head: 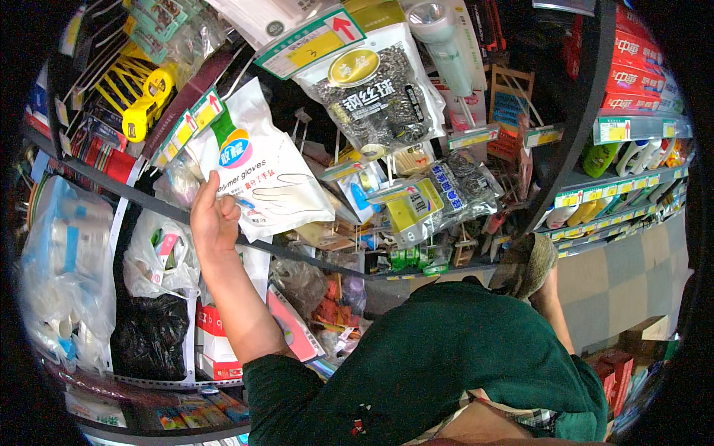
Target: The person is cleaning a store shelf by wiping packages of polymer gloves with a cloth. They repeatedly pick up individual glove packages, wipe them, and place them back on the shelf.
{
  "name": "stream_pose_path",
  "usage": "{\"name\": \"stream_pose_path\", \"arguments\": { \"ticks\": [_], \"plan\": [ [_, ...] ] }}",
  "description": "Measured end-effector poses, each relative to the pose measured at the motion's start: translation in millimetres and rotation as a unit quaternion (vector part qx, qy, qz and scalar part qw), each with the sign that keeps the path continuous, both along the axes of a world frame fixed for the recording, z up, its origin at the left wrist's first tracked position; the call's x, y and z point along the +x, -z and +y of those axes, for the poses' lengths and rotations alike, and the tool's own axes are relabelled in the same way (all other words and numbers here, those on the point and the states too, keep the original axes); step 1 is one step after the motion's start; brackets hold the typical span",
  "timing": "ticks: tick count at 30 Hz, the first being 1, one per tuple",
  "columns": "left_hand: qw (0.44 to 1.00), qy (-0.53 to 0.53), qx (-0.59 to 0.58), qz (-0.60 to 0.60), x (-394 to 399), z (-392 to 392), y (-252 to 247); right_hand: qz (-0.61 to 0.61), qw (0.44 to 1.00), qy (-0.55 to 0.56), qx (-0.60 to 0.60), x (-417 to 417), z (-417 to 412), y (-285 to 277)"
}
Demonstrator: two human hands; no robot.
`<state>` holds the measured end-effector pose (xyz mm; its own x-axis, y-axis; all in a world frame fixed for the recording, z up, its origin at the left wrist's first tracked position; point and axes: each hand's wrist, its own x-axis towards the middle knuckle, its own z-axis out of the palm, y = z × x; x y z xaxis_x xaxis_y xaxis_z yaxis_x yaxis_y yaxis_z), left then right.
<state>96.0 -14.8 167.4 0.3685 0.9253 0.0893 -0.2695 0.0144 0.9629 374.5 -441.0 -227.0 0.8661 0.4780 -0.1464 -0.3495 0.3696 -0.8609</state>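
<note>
My left hand [216, 216] is at the lower left edge of a white plastic package of polymer gloves [279, 173]. One finger or the thumb points up and the others curl in; whether they pinch the package cannot be made out. The package hangs tilted beside green-edged price tags [192, 124]. On the other side, my right forearm reaches down to a mottled grey-green textured thing [538, 265] that covers my right hand, perhaps a knit glove. Between my arms hang bags of metal scouring pads [385, 103] and a pale flashlight [446, 56].
Yellow tape measures [146, 106] hang at the upper left. Below them are bagged plastic goods [72, 262] and a black plastic bag [150, 334]. A dark shelf post [577, 122] stands before red toothpaste boxes [633, 78] and bottles at right. Tiled floor [630, 267] shows below.
</note>
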Motion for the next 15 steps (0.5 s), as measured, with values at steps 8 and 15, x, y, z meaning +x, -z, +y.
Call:
{"name": "stream_pose_path", "arguments": {
  "ticks": [8,15],
  "plan": [
    [0.998,0.027,0.056,0.014,-30,-1,22,0.085,0.971,0.008,0.223,1,20,-52],
    [0.987,0.090,0.049,-0.128,-63,-12,73,0.197,0.946,-0.012,0.257,-15,18,-130]
  ]
}}
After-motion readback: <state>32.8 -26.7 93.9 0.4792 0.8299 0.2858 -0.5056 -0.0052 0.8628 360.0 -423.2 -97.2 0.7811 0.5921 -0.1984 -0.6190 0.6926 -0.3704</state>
